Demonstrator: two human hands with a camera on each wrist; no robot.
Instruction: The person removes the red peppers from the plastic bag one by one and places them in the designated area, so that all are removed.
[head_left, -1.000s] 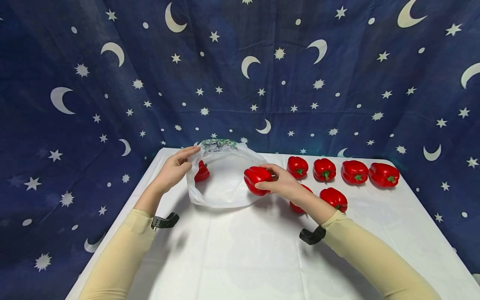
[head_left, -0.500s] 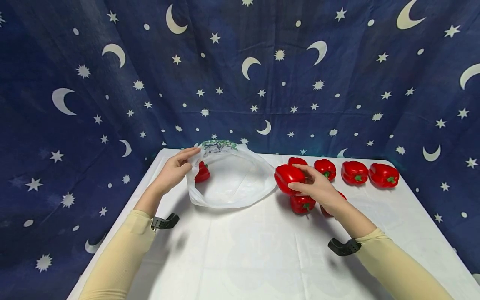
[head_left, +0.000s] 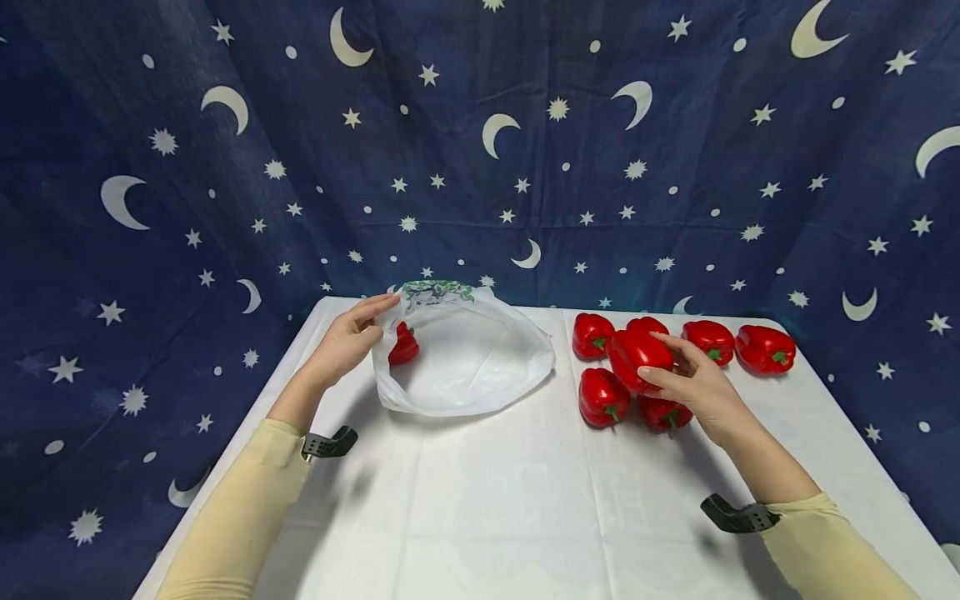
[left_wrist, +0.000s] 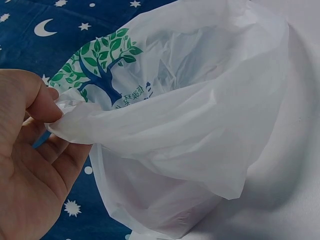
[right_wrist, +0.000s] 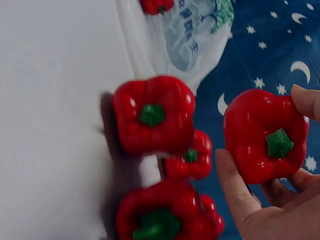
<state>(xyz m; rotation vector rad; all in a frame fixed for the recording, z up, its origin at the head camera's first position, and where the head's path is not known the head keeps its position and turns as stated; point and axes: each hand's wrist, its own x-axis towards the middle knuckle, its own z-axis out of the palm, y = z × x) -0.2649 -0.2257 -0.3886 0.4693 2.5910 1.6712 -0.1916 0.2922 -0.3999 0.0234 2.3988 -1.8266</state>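
Observation:
My left hand pinches the left rim of a white plastic bag, whose mouth gapes wide. Its thumb and fingers on the rim show closely in the left wrist view, beside a printed green tree. Inside the bag, at the left, lies a red bell pepper. My right hand holds another red bell pepper above the table, thumb on one side and fingers on the other. Below and behind that held pepper are several more, among them a front-left pepper and a partly covered pepper.
At the back stand a left pepper, one mostly hidden behind the held pepper, and two on the right, the outermost pepper near the table's right edge. A white cloth covers the table. A dark blue star-patterned curtain hangs behind.
My right hand has carried the held pepper rightward, from over the bag's right rim to above the other peppers. The bag's right side has spread outward. My left hand has stayed in place.

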